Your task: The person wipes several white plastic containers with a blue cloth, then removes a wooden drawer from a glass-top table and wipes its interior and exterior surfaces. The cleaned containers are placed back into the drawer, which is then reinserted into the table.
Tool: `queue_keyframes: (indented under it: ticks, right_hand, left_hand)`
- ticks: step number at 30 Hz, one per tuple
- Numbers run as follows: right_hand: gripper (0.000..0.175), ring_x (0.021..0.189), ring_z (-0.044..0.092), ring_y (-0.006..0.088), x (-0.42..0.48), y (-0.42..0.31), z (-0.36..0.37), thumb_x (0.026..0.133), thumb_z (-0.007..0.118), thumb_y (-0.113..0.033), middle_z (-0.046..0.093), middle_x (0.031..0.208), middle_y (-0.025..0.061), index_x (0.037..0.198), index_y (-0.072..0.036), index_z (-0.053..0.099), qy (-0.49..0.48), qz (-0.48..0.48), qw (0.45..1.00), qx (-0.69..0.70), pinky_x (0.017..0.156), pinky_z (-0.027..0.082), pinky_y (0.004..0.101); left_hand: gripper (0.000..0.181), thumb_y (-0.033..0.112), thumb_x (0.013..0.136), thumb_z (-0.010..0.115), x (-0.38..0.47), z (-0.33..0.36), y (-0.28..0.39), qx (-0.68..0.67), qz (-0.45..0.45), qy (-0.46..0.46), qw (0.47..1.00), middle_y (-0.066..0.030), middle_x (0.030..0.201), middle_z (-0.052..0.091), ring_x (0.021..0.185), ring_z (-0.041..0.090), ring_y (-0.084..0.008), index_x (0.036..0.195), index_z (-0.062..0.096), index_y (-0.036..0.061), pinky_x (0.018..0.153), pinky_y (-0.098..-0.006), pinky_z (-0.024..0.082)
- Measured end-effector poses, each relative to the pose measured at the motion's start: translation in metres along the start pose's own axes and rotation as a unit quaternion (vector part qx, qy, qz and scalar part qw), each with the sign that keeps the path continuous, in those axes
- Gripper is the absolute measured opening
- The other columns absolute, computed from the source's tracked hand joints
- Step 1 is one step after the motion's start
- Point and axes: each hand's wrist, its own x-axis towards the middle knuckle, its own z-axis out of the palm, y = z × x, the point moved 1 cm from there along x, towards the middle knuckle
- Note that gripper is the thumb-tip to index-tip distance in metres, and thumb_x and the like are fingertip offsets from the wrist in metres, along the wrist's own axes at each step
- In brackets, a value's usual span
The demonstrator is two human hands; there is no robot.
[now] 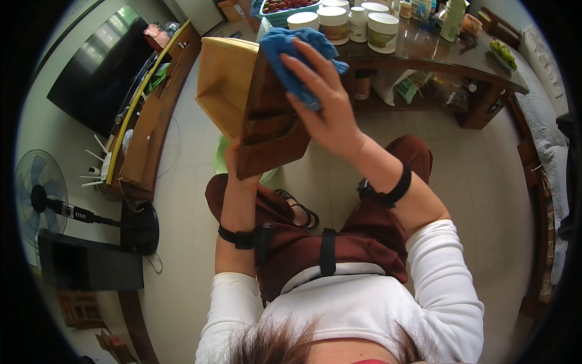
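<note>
A wooden drawer is held up before me, its dark brown front panel (273, 141) tilted towards me and its pale wooden box (227, 77) to the left. My left hand (236, 157) supports it from below; the panel hides most of the fingers. My right hand (325, 100) presses a blue cloth (295, 59) against the upper part of the dark panel, fingers spread over the cloth. Beneath the drawer, a light green basin (221, 157) stands on the floor, partly covered by the drawer and my left arm.
A glass-topped wooden table (423, 59) holds several white-lidded jars (382, 34), a blue basket (284, 17) of round fruit and a green bottle (453, 20). Bags lie on its lower shelf. A television cabinet (150, 132) and a standing fan (41, 198) are at left, a sofa (541, 136) at right.
</note>
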Motion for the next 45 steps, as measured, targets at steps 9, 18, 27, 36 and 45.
queue_keyframes:
  ticks: [9, 18, 27, 36, 45]
  right_hand:
    - [0.039, 0.134, 0.051, 0.0359, -0.068, -0.046, 0.055, 0.078, 0.074, -0.013, 0.059, 0.127, 0.0067, 0.116, -0.005, 0.072, -0.105, -0.146, 0.979, -0.091, 0.104, 0.051, 0.0472]
    - [0.041, 0.124, 0.058, 0.0352, -0.07, 0.017, 0.052, 0.076, 0.067, -0.004, 0.059, 0.131, 0.0074, 0.117, -0.008, 0.071, -0.089, -0.082, 0.982, -0.143, 0.1, 0.052, 0.042]
    - [0.048, 0.122, 0.056, 0.0347, -0.108, -0.008, 0.068, 0.078, 0.058, 0.0, 0.057, 0.135, 0.0124, 0.125, -0.005, 0.066, -0.089, -0.067, 0.992, -0.065, 0.099, 0.05, 0.044]
    - [0.038, 0.124, 0.056, 0.032, -0.052, 0.065, 0.025, 0.087, 0.061, 0.002, 0.058, 0.132, 0.0129, 0.124, -0.005, 0.065, 0.096, 0.187, 0.977, -0.022, 0.103, 0.046, 0.0387]
    - [0.027, 0.09, 0.058, 0.0077, -0.059, 0.08, -0.003, 0.1, 0.062, -0.012, 0.065, 0.103, -0.0011, 0.126, -0.007, 0.066, 0.089, 0.338, 0.898, 0.268, 0.082, 0.048, 0.023]
  left_hand:
    - [0.033, 0.019, 0.099, 0.045, 0.015, -0.006, 0.009, -0.115, -0.041, -0.098, 0.988, -0.0164, 0.115, 0.069, 0.101, 0.068, -0.0281, 0.118, 0.062, -0.002, 0.091, -0.0405, 0.057]
    - [0.034, 0.019, 0.099, 0.048, 0.018, 0.001, 0.009, -0.167, -0.024, -0.045, 0.985, -0.0164, 0.117, 0.067, 0.104, 0.067, -0.03, 0.125, 0.058, -0.0005, 0.092, -0.0458, 0.057]
    - [0.043, 0.02, 0.1, 0.045, 0.022, 0.004, 0.012, -0.122, 0.021, -0.038, 0.992, -0.0192, 0.128, 0.063, 0.114, 0.064, -0.033, 0.135, 0.052, -0.0029, 0.098, -0.0472, 0.054]
    - [0.042, 0.004, 0.082, 0.05, 0.018, 0.003, 0.006, -0.081, 0.01, 0.115, 0.99, -0.0155, 0.111, 0.066, 0.097, 0.066, -0.0288, 0.121, 0.059, -0.0069, 0.089, -0.0383, 0.057]
    - [0.065, 0.0, 0.07, 0.057, 0.024, -0.034, 0.024, 0.119, 0.101, 0.197, 0.968, -0.0095, 0.113, 0.058, 0.102, 0.06, -0.0263, 0.133, 0.047, 0.0009, 0.087, -0.0367, 0.053]
